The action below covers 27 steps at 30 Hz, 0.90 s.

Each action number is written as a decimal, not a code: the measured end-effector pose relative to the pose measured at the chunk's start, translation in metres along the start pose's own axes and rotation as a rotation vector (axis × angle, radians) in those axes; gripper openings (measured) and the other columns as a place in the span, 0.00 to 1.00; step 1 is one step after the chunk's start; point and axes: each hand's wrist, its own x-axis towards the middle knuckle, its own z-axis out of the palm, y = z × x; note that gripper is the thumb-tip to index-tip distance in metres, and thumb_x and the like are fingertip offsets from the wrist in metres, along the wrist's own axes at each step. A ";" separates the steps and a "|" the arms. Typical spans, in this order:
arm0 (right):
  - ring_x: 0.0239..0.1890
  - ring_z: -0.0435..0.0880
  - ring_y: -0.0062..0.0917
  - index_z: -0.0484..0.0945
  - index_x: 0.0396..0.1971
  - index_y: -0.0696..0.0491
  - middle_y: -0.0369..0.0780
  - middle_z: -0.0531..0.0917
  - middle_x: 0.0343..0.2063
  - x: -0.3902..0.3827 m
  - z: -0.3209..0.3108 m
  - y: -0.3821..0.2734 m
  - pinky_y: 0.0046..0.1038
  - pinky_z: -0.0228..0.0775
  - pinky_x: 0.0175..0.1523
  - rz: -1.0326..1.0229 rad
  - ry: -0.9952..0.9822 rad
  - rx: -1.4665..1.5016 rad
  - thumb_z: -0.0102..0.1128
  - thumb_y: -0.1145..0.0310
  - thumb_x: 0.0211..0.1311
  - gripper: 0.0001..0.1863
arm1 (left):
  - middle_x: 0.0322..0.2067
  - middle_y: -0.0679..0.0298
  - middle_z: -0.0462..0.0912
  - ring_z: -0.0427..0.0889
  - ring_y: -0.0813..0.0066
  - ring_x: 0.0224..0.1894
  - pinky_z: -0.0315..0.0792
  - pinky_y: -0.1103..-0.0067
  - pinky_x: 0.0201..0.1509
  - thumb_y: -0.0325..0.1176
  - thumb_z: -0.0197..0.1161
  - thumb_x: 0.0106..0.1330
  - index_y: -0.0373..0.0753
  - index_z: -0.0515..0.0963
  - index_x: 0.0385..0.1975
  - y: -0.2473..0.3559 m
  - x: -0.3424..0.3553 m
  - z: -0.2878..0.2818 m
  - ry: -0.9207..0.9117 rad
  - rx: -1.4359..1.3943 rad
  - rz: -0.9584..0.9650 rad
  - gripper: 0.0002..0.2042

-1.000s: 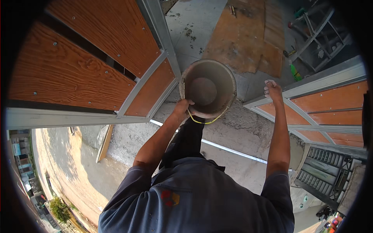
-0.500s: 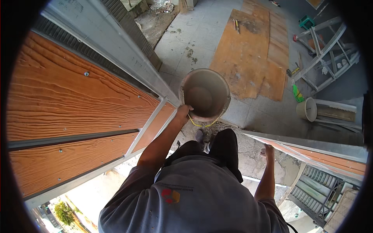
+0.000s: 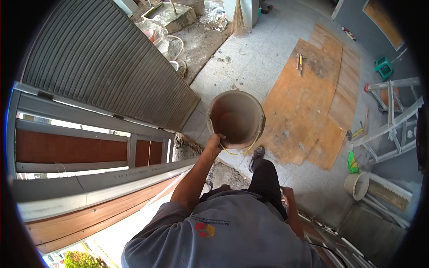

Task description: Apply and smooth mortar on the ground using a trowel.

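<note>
In my left hand (image 3: 216, 141) is a dirty grey bucket (image 3: 237, 117), gripped at its near left rim with the fingers closed around the edge. The bucket is tilted so that its inside faces up, brownish at the bottom, with no contents that I can make out. Its thin yellow handle (image 3: 243, 152) hangs loose along the near side. Beside my right thigh hangs my right hand (image 3: 288, 194), touching nothing that I can see; its fingers are mostly hidden. My right shoe (image 3: 257, 157) is on the tiled floor just past the bucket.
Stained plywood sheets (image 3: 308, 94) with tools on them cover the floor ahead. At the right stand a metal ladder (image 3: 393, 116), a green stool (image 3: 383, 68) and a pale bucket (image 3: 356, 186). A ribbed grey panel (image 3: 107, 67) borders the left; a mixing trough (image 3: 172, 17) lies beyond.
I have stepped forward past the orange-panelled gate, carrying the bucket in my left hand. My right hand has come in from the right-hand panel to beside my thigh.
</note>
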 end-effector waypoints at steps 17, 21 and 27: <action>0.26 0.81 0.34 0.73 0.45 0.56 0.48 0.80 0.28 0.166 -0.046 -0.551 0.37 0.77 0.27 -0.290 -0.087 -0.243 0.53 0.60 0.61 0.18 | 0.28 0.52 0.73 0.78 0.59 0.25 0.76 0.66 0.23 0.24 0.52 0.55 0.25 0.67 0.37 0.211 0.131 0.068 0.273 -0.250 0.209 0.11; 0.27 0.82 0.35 0.73 0.45 0.55 0.48 0.80 0.28 0.200 -0.009 -0.608 0.36 0.77 0.27 -0.206 -0.101 -0.309 0.53 0.60 0.60 0.17 | 0.22 0.57 0.71 0.74 0.62 0.19 0.75 0.66 0.20 0.24 0.53 0.54 0.26 0.67 0.34 0.274 0.211 0.069 0.249 -0.259 0.206 0.10; 0.32 0.83 0.43 0.72 0.49 0.57 0.53 0.81 0.32 0.214 -0.005 -0.658 0.40 0.79 0.35 -0.026 -0.042 -0.234 0.53 0.61 0.60 0.20 | 0.24 0.63 0.68 0.71 0.66 0.21 0.75 0.66 0.21 0.23 0.55 0.52 0.34 0.68 0.30 0.374 0.296 0.089 0.364 -0.268 0.109 0.07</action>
